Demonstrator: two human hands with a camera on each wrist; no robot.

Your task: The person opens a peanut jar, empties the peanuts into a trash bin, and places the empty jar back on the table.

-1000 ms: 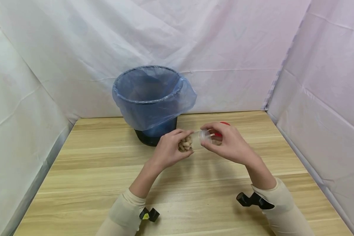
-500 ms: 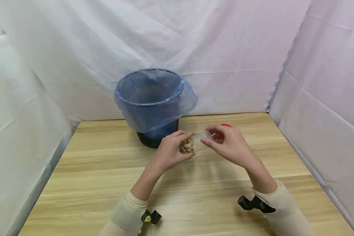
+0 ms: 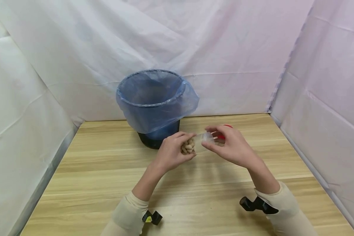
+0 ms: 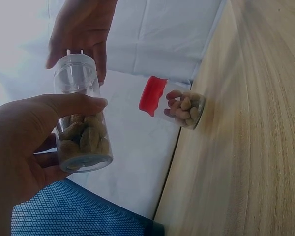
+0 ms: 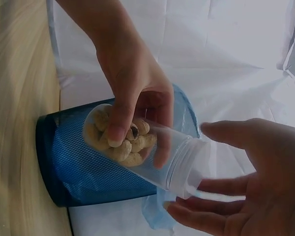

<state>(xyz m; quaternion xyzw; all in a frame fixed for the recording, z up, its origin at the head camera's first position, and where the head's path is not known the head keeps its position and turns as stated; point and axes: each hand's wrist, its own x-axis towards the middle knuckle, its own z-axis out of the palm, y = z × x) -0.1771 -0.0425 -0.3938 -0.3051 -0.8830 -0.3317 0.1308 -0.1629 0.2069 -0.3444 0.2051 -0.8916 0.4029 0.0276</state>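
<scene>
My left hand (image 3: pixel 174 149) grips a clear plastic jar (image 5: pixel 162 147) holding peanuts in their shells (image 5: pixel 125 145), with thumb and fingers round its lower part. The jar lies tilted in the air, its translucent lid (image 5: pixel 189 167) turned to the right. A thin white loop sticks out from the lid. Around that lid my right hand (image 3: pixel 231 146) is spread, thumb on one side and fingers on the other; in the right wrist view small gaps show between fingertips and lid. Behind the right hand, a second clear jar (image 4: pixel 184 107) with a red lid (image 4: pixel 152 96) holds nuts.
A dark mesh bin (image 5: pixel 103 162) lined with a blue plastic bag (image 3: pixel 153 113) stands at the table's back, left of the jar. White sheets (image 3: pixel 230 65) hang behind and on both sides of the wooden table (image 3: pixel 106 170).
My right fingers close on the lid half a second ago and now stand wider, showing more of it. The left hand keeps its grip; the whole view has shifted slightly.
</scene>
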